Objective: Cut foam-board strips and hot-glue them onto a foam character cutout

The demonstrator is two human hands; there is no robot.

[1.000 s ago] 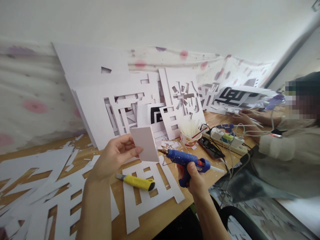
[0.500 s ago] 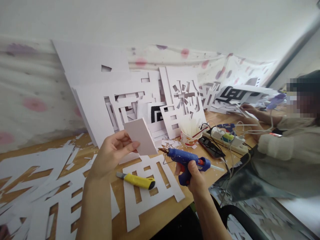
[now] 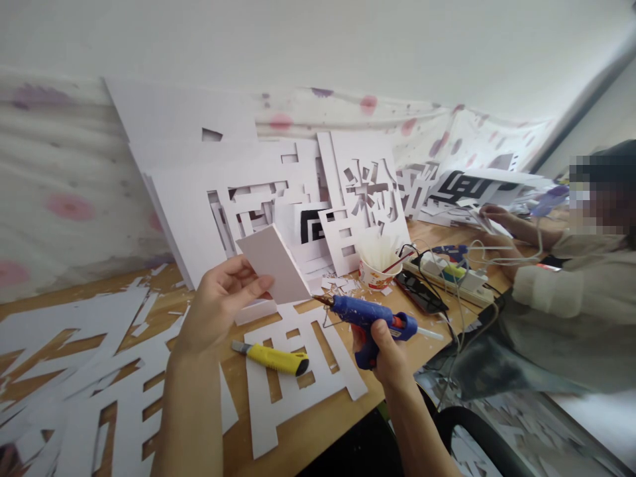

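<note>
Pinched between the thumb and fingers of my left hand (image 3: pixel 231 295) is a flat white foam board piece (image 3: pixel 278 268), raised above the table and tilted. My right hand (image 3: pixel 385 351) grips a blue hot glue gun (image 3: pixel 365 311) by its handle. The gun's nozzle points left, at the lower right corner of the piece; whether they touch I cannot tell. A clear glue stick (image 3: pixel 430 333) sticks out of its back end. Beneath my hands, a yellow utility knife (image 3: pixel 278 358) lies across a white cut-out character (image 3: pixel 308 397).
White cut-out sheets (image 3: pixel 358 172) lean against the curtained wall. A paper cup (image 3: pixel 380 273) of glue sticks, a phone (image 3: pixel 420 293) and a power strip (image 3: pixel 457 281) with cables stand at right. Scraps (image 3: pixel 74 371) cover the left. Another person (image 3: pixel 561 291) works at far right.
My left hand has turned the foam board piece and shifted it slightly left, so its lower corner lies by the nozzle. The glue gun has barely moved.
</note>
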